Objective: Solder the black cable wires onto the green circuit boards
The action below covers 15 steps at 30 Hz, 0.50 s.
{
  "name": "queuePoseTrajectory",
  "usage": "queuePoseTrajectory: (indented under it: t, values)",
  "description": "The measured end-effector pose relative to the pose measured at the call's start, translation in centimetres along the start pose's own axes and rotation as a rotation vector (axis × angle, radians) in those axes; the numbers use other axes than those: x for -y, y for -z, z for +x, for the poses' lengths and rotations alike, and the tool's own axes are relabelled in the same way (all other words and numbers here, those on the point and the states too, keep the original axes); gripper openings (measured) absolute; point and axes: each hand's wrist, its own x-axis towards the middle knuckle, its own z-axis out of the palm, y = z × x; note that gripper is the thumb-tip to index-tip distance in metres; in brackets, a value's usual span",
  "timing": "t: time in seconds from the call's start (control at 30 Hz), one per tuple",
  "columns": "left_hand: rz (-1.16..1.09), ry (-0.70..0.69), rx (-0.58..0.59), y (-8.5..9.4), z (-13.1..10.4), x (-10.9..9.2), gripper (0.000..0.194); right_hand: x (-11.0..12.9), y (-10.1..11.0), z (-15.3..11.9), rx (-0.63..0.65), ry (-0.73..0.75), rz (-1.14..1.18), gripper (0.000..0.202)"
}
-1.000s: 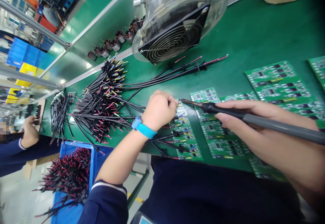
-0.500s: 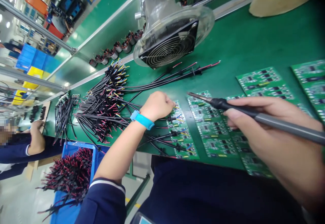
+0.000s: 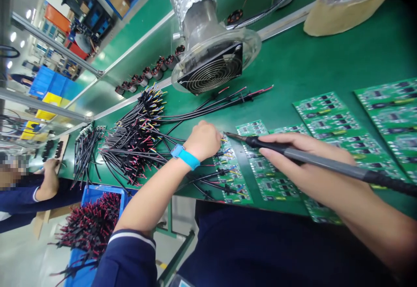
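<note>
Head view: the right hand (image 3: pixel 302 161) has its grip wrapped around a soldering iron (image 3: pixel 312 159), held like a pen, tip pointing left and just above the wired circuit board (image 3: pixel 233 176). The left hand (image 3: pixel 203 140) is curled narrow, fingertips pinching wires at that board's far end, right beside the iron's tip. The board lies near the front edge of the green bench (image 3: pixel 309 57), between the two hands. Left of it sprawls a pile of black cable leads (image 3: pixel 137 143); behind stands a fume extractor fan (image 3: pixel 213 67)
</note>
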Motion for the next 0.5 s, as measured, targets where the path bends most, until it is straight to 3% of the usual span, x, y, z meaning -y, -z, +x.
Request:
queuePoseTrajectory:
  t: [0.5]
  values:
    - [0.211,-0.015,0.123,1.8,0.6,-1.3,0.033,1.5,1.0,-0.3,-0.094,-0.222,0.091,0.051]
